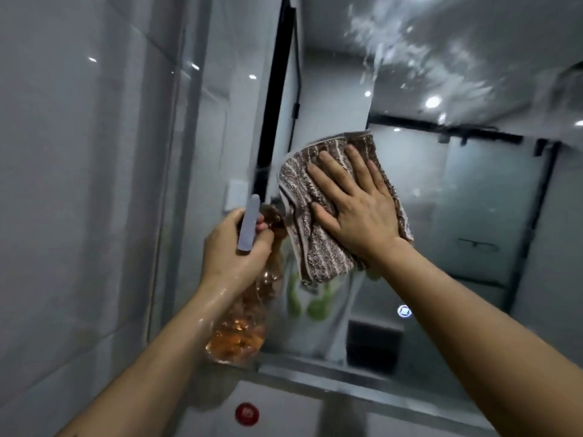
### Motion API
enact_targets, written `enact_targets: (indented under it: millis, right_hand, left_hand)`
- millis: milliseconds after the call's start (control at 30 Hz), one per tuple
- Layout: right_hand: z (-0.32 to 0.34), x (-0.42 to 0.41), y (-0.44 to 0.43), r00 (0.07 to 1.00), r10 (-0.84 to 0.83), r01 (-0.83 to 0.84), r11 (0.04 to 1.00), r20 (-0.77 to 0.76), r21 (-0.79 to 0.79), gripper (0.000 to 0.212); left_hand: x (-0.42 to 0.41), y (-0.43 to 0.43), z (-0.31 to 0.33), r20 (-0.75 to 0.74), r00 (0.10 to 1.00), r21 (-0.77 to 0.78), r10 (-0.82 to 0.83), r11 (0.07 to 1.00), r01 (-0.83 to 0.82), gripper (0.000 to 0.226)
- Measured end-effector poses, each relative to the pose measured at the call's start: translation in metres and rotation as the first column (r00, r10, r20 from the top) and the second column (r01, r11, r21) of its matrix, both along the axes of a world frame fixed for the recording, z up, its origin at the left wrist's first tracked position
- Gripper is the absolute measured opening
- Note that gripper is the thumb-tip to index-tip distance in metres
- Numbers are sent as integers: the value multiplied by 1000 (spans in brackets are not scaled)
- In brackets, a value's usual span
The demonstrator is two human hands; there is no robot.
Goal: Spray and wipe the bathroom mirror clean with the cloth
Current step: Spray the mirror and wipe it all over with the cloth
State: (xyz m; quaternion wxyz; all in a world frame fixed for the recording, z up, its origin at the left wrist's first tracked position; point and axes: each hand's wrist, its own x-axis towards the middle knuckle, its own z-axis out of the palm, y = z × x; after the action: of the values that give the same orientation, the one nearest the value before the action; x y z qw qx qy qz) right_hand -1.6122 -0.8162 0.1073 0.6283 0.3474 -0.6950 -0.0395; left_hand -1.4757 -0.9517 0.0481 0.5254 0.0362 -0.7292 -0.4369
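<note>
The bathroom mirror (457, 190) fills the right half of the view, with white foamy spray streaks across its upper part. My right hand (356, 206) lies flat with spread fingers on a brown and white striped cloth (315, 247), pressing it against the mirror's left-centre area. My left hand (235, 247) grips the neck of a clear spray bottle (239, 329) holding orange liquid, with a grey trigger head, just left of the cloth near the mirror's left edge. My left forearm is wet.
Glossy grey wall tiles (79, 184) stand to the left. A ledge (315, 370) runs under the mirror. A red round cap (247, 414) sits below it. A lit round touch button (404, 311) shows on the mirror's lower part.
</note>
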Motion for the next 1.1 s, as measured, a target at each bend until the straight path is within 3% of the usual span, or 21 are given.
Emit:
enact_targets:
  millis: [100, 300, 400, 467, 633, 767, 1100]
  right_hand:
    - [16, -9, 49, 999, -15, 19, 997, 48, -72, 57]
    - [28, -34, 169, 984, -84, 113, 976, 155, -187, 63]
    - [27, -43, 210, 983, -86, 118, 973, 164, -199, 63]
    - [28, -46, 220, 985, -84, 112, 975, 149, -192, 62]
    - [29, -49, 221, 991, -40, 65, 977, 124, -202, 61]
    - [45, -47, 208, 985, -52, 95, 961, 167, -259, 63]
    - [136, -10, 73, 987, -79, 109, 971, 143, -213, 62]
  left_hand:
    - [-7, 45, 15, -45, 999, 14, -28, 1000, 28, 1]
    - [-33, 138, 38, -46, 991, -8, -129, 992, 129, 18]
    - [-48, 174, 50, -37, 987, -19, -158, 987, 158, 3]
    - [-54, 193, 59, -34, 983, 3, -183, 983, 183, 20]
    - [-68, 211, 82, -58, 976, 90, -210, 972, 215, 7]
    - [-67, 199, 97, -68, 969, 12, -237, 971, 238, 13]
    - [-29, 60, 137, -137, 969, -22, -205, 979, 204, 15]
